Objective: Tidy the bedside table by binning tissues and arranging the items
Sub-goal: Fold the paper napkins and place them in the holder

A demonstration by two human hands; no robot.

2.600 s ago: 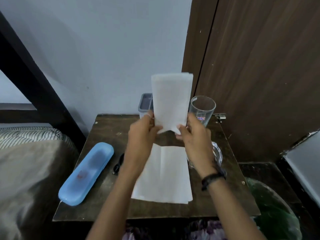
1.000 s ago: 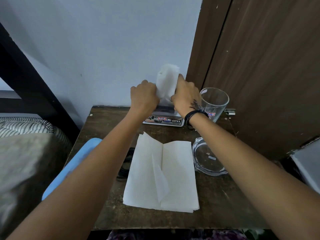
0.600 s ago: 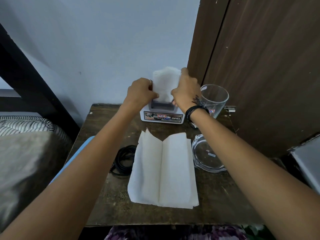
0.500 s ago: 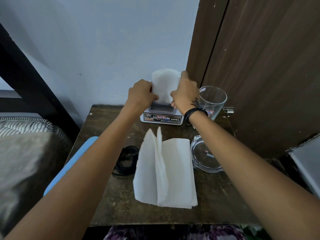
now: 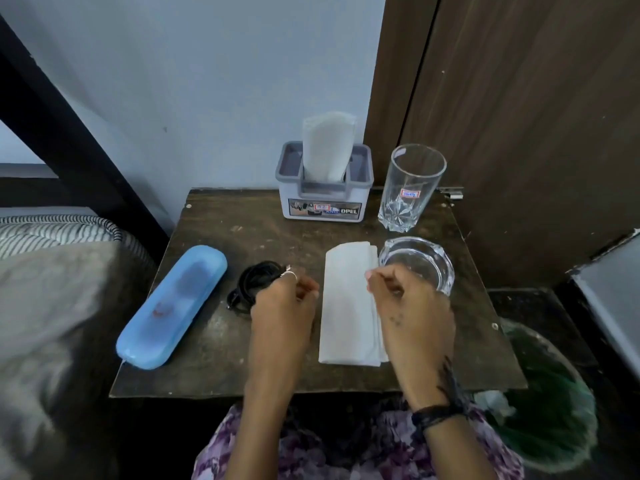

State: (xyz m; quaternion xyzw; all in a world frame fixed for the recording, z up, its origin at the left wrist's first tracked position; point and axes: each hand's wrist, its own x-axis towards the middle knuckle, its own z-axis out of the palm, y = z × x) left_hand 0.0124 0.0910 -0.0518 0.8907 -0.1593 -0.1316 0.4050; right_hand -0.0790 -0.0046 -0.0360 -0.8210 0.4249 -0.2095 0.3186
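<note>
Head view: left hand (image 5: 282,303) and right hand (image 5: 408,303), both loosely curled and holding nothing, sit either side of the folded tissue (image 5: 348,303) on the bedside table (image 5: 214,327).

Bedroom in a home — small worn bedside table (image 5: 214,344) against the wall, striped bedding (image 5: 59,233) left of it, dark wooden door (image 5: 519,116) behind it at right.

Words on the box and the glass

The tissue box (image 5: 324,188) has a picture strip on its front, and the word "OPEL" can be read at its right end. The glass (image 5: 412,188) has a small red-edged sticker, too tiny to read.
</note>
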